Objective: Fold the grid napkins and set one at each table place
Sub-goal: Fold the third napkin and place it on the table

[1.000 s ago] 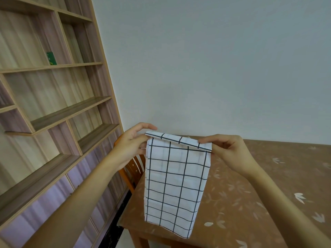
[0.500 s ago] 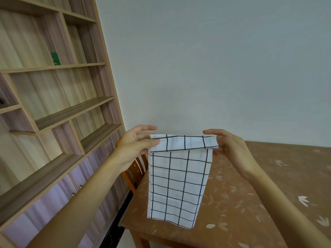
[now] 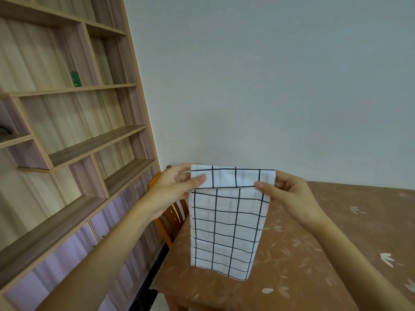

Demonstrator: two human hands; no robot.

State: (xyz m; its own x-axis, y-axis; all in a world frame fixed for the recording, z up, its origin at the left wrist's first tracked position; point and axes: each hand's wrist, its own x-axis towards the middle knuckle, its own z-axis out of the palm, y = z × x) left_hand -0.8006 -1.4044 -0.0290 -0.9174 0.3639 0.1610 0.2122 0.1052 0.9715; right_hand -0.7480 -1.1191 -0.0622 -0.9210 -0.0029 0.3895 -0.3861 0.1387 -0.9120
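Holding the napkin (image 3: 226,221) in the air over the corner of the table (image 3: 336,243), I pinch its turned-down top band with my left hand (image 3: 173,187) and right hand (image 3: 289,194) at opposite ends, presumably so the rest hangs flat and the fold lies square.

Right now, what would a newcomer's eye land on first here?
A white napkin with a black grid hangs at the centre, its top edge folded over into a band. The left hand and right hand pinch that band at its two ends, with a brown table behind. A tall wooden shelf unit fills the left side.
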